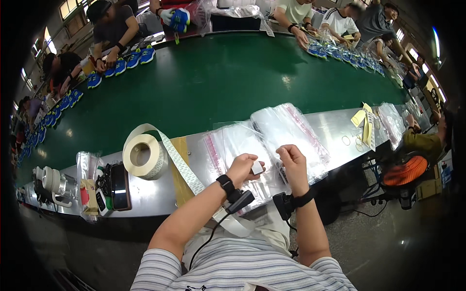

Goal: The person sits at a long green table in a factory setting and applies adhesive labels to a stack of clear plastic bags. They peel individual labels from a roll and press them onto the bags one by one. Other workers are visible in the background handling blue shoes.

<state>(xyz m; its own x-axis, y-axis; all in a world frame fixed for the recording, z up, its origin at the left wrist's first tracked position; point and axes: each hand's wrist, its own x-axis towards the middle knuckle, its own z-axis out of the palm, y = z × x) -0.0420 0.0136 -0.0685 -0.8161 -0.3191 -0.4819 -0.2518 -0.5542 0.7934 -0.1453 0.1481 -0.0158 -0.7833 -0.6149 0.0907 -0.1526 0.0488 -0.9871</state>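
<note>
My left hand point(242, 169) is closed around a small white label point(257, 168), held between its fingers above the metal worktop. Just to the right, my right hand point(293, 162) is pinched, fingertips together; what it holds, if anything, is too small to make out. Under and beyond both hands lie two overlapping stacks of clear plastic bags, the left bag stack point(232, 138) and the right bag stack point(282, 127), each with a reddish edge strip. A large label roll point(141, 156) rests left of them. Its loose label strip point(184, 169) passes under my left forearm toward my lap.
Beyond the worktop runs a green conveyor belt point(218, 82) with blue shoes point(133, 59) along its far left and bagged shoes point(342, 54) at far right. Co-workers stand around it. A tablet-like device point(120, 186) is left; yellow papers point(365, 123) and an orange fan point(405, 172) are right.
</note>
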